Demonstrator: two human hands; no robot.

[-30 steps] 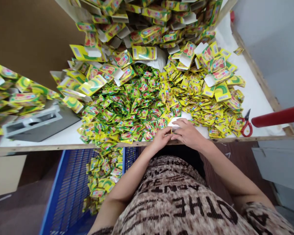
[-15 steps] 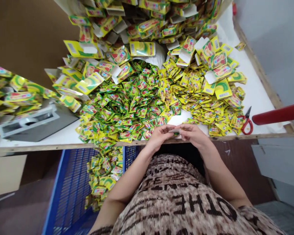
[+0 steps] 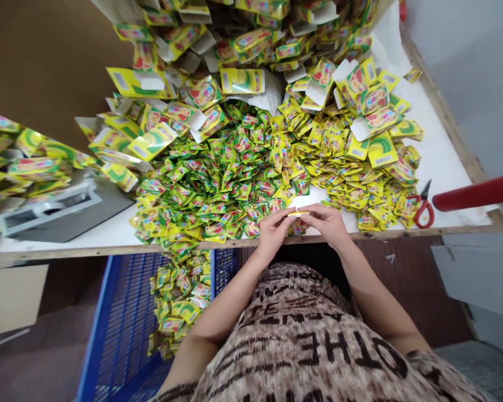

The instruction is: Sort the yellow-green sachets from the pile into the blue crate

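Observation:
At the table's front edge, my left hand (image 3: 272,233) and my right hand (image 3: 329,224) pinch a small printed carton (image 3: 298,225) between them, one at each end. A yellow edge shows along its top and a coloured print below, partly covered by my fingers. Whether anything is inside it cannot be seen. Just beyond my hands lies a heap of green sachets (image 3: 218,184), and to its right a heap of yellow sachets (image 3: 339,162). Open small cartons (image 3: 377,120) with white flaps lie on and behind the heaps.
Red-handled scissors (image 3: 423,211) lie at the right, near a red bar (image 3: 478,192). A grey tape dispenser (image 3: 50,209) stands on the left of the white table (image 3: 448,167). Below the edge, a blue plastic crate (image 3: 109,324) holds filled-looking yellow cartons (image 3: 180,312).
Both hands have shifted slightly away from my body. The carton has turned between my fingers: its pale flap showed before, and now a yellow edge and printed face show.

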